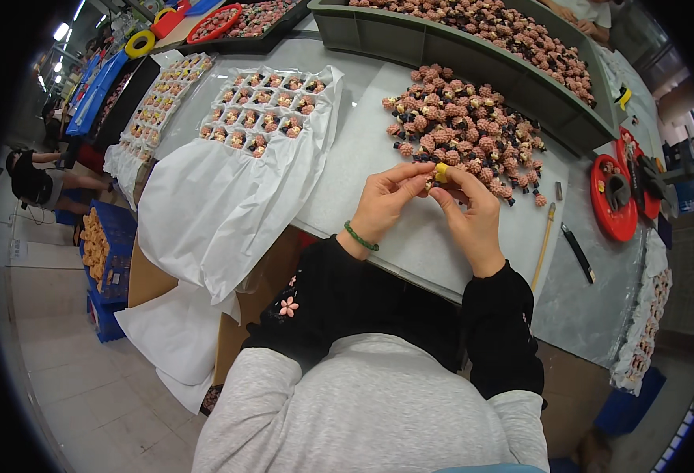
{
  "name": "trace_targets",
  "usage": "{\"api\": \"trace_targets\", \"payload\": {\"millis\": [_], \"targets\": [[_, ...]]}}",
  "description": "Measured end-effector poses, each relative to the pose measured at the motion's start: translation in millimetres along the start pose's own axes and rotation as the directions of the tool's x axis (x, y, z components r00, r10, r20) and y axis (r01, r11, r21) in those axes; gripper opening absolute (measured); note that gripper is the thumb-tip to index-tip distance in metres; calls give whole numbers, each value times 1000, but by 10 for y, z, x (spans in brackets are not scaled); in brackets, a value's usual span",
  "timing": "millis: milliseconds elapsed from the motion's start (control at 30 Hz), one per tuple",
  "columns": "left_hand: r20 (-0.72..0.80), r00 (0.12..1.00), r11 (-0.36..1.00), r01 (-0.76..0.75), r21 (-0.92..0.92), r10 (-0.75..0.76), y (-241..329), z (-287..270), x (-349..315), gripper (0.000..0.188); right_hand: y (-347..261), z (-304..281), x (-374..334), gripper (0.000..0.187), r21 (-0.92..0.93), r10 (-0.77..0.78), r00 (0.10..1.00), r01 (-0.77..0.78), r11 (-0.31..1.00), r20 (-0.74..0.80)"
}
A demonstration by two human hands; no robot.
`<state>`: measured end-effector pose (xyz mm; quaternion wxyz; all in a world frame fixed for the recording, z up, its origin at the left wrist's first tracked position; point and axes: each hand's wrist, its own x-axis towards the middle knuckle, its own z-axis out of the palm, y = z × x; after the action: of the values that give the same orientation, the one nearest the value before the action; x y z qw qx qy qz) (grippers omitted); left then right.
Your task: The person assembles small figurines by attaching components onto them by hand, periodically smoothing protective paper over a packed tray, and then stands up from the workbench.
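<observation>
Both hands meet over the near edge of the figurine pile, fingertips pinching one small figurine (430,183) with pink and dark parts. My left hand (385,203), with a green bracelet at the wrist, grips it from the left between thumb and fingers. From the other side my right hand (475,219) holds it too, with a yellow cover on one finger. Fingers hide much of the piece. Just beyond lies a heap of similar pink-headed figurines (473,126) with dark bodies, spread on a white sheet (363,169).
A long grey-green bin (473,67) full of figurines stands behind the heap. To the left, a compartment tray (240,118) of figurines sits amid white wrapping (197,189). A thin wooden stick (548,236), a black-handled cutter (578,254) and red dishes (613,221) lie right.
</observation>
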<state>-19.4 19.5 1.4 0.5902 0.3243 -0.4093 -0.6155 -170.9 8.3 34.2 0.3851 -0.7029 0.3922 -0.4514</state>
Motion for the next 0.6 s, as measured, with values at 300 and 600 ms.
{"api": "trace_targets", "payload": {"millis": [300, 600], "targets": [[40, 999, 982, -18, -187, 26, 12, -26, -12, 34, 1, 97, -2, 32, 40, -80, 994, 84, 996, -78], [15, 979, 912, 196, -361, -204, 129, -23, -28, 24, 100, -58, 136, 25, -551, -334, 902, 138, 823, -274]]}}
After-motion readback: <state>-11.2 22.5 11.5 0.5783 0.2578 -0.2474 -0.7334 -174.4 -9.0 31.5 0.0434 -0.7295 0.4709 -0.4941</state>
